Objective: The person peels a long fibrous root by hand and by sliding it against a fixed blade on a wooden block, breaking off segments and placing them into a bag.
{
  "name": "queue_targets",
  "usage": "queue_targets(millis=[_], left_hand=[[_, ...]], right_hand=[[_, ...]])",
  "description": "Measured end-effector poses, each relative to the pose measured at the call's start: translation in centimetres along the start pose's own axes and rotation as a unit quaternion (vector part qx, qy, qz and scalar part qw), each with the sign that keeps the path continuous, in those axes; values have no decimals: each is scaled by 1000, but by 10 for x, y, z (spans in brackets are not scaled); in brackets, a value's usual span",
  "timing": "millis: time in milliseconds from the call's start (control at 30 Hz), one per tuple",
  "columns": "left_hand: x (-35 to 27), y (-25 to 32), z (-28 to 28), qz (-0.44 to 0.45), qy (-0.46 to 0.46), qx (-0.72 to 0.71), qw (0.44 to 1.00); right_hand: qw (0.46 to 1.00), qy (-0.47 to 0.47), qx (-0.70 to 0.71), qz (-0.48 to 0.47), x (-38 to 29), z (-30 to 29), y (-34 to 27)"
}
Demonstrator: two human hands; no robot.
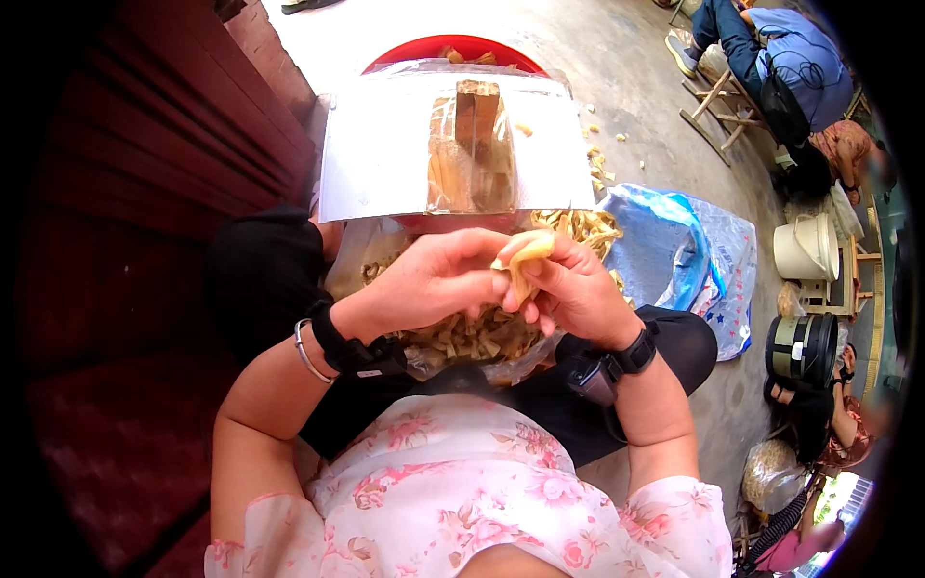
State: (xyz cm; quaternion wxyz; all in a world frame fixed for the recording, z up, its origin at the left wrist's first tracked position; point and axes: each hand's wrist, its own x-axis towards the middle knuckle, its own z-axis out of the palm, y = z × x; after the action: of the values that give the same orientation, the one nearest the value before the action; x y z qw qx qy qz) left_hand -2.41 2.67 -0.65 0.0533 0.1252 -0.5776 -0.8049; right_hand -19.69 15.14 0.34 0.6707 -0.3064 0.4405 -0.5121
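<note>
A pale yellow folded strip [533, 253], apparently plant material, is held up between my two hands. My right hand [578, 289] pinches it between thumb and fingers. From the other side, the thumb and fingertips of my left hand [441, 274] close on its left end. Below my hands, a heap of similar yellowish-brown strips [470, 338] lies on clear plastic between my legs. More long strips [578, 227] are piled just beyond my right hand. A wooden block [473, 148] wrapped in clear tape stands on a white board [376, 159] in front of me.
Behind the board shows a red basin [448, 45] holding some pieces. To the right lies a blue-and-white plastic sack [672, 246]. Small scraps [596, 162] litter the concrete floor. Dark red wooden panelling [159, 144] is close at left. Several people sit at right near a white bucket [802, 249].
</note>
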Motion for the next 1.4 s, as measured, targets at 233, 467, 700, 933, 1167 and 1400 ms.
queue_targets(millis=[233, 467, 700, 933, 1167, 1400], left_hand=[[11, 0, 1, 259, 129, 386, 876], [10, -3, 4, 177, 48, 370, 911], [12, -19, 6, 174, 138, 477, 850], [15, -9, 7, 172, 202, 445, 855], [7, -5, 0, 286, 133, 491, 812], [1, 4, -6, 32, 73, 297, 952]], right_hand=[[990, 64, 127, 0, 6, -11, 10], [990, 39, 117, 66, 7, -9, 12], [909, 178, -340, -165, 13, 2, 34], [950, 144, -229, -159, 13, 4, 28], [995, -26, 89, 33, 6, -10, 14], [998, 30, -45, 42, 6, -4, 4]])
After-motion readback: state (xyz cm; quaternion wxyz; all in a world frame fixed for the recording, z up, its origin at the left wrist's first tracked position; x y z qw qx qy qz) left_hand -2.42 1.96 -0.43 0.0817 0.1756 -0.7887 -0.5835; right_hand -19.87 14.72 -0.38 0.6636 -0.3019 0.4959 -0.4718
